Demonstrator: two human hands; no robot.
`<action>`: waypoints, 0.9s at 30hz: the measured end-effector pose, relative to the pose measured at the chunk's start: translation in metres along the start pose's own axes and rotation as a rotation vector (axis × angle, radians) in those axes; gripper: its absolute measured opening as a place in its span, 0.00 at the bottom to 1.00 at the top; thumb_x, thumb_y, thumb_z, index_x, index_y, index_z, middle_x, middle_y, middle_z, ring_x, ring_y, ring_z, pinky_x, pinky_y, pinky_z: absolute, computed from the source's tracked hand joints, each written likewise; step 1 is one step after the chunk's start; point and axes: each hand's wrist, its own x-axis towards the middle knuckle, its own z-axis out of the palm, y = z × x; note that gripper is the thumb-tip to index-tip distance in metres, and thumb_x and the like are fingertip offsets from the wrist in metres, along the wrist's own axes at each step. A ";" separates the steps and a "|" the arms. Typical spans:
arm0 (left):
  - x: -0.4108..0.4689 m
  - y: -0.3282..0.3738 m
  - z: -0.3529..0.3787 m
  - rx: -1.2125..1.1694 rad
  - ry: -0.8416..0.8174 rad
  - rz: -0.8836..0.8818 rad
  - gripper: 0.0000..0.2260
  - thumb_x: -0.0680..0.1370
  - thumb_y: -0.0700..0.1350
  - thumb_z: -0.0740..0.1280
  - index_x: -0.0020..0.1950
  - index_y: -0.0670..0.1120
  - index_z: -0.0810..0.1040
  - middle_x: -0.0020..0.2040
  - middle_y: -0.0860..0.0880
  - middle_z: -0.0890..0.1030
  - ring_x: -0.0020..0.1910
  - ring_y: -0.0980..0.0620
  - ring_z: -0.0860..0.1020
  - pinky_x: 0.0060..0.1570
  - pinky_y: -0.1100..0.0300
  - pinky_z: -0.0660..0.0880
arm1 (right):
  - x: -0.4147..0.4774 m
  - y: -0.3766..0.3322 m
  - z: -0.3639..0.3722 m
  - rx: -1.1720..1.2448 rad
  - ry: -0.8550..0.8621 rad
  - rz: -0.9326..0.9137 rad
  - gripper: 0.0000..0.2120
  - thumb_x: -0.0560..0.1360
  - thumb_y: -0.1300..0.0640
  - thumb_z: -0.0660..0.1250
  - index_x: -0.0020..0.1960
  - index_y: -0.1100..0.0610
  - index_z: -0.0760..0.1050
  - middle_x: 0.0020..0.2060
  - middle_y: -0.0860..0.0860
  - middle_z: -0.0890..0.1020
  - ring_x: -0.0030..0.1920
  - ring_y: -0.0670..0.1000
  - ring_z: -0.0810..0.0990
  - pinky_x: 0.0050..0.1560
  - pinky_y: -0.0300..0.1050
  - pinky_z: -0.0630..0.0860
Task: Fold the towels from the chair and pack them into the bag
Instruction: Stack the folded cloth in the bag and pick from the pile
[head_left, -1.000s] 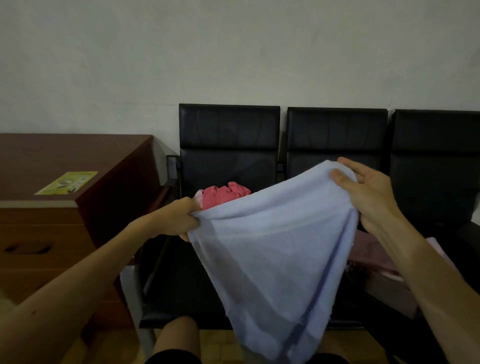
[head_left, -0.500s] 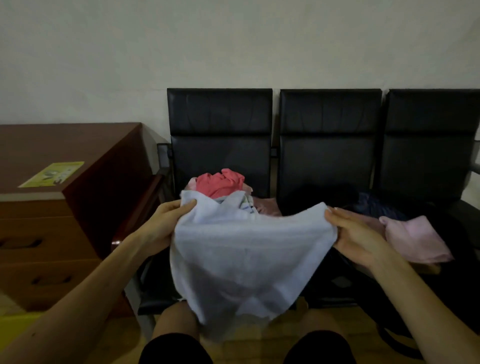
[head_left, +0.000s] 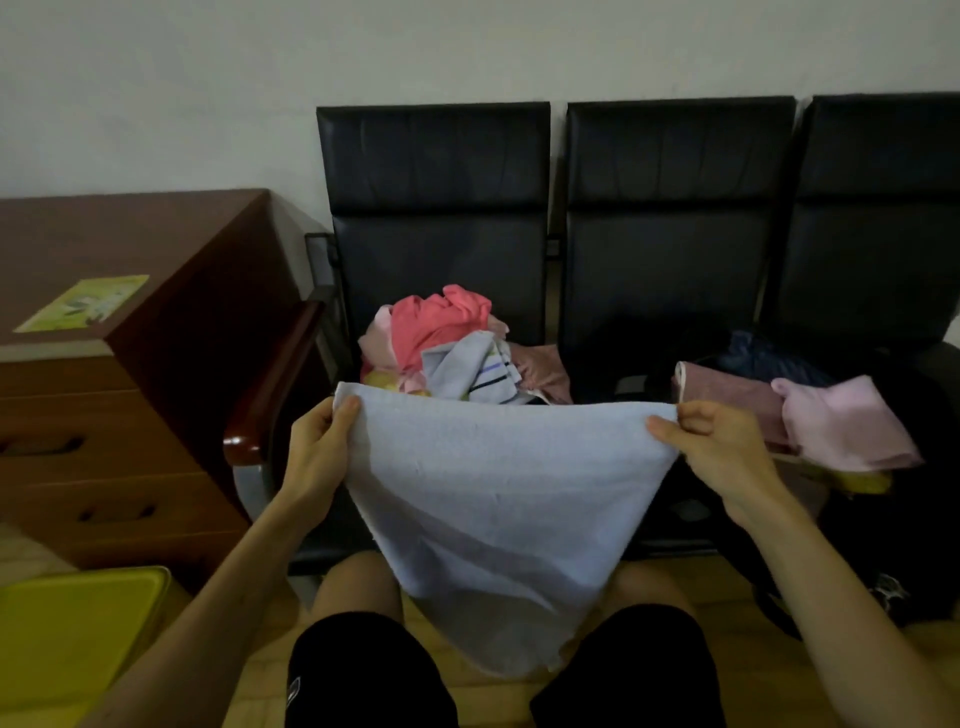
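While the pale blue towel (head_left: 498, 499) hangs between the knees, the left hand (head_left: 319, 452) pinches one top corner and the right hand (head_left: 719, 452) pinches the other. Just beyond the left grip lies a heap of unfolded towels (head_left: 447, 348) on the black chair (head_left: 436, 208); beyond the right, folded pink towels (head_left: 841, 426).

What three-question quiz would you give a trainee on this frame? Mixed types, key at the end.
1. True or false: the left hand and the right hand each pinch a top corner of the light blue towel.
2. Where does the pile of crumpled towels lie? A: on the leftmost seat; B: on the wooden desk; C: on the floor.
3. Fill in: the folded towel to the right of the right hand is ___ in colour.
Key: 1 true; 2 A; 3 pink.
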 end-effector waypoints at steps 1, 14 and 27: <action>-0.001 -0.002 0.002 -0.004 0.006 -0.002 0.17 0.84 0.51 0.61 0.49 0.37 0.77 0.48 0.35 0.77 0.42 0.46 0.75 0.43 0.54 0.73 | -0.002 0.002 0.002 0.014 0.020 0.003 0.05 0.73 0.59 0.75 0.46 0.57 0.80 0.42 0.51 0.85 0.44 0.50 0.82 0.46 0.44 0.77; -0.050 -0.021 0.044 -0.127 0.107 -0.227 0.10 0.82 0.51 0.63 0.43 0.54 0.78 0.44 0.49 0.79 0.46 0.48 0.78 0.49 0.44 0.78 | -0.058 0.016 0.061 0.208 0.149 0.158 0.02 0.75 0.60 0.72 0.45 0.57 0.80 0.42 0.56 0.85 0.43 0.51 0.82 0.45 0.46 0.79; -0.086 0.010 0.071 -0.113 -0.260 -0.079 0.09 0.81 0.44 0.66 0.46 0.47 0.85 0.39 0.46 0.83 0.39 0.47 0.81 0.37 0.61 0.77 | -0.092 0.002 0.116 0.207 0.008 0.178 0.04 0.71 0.60 0.76 0.40 0.54 0.82 0.36 0.49 0.85 0.40 0.48 0.84 0.43 0.44 0.81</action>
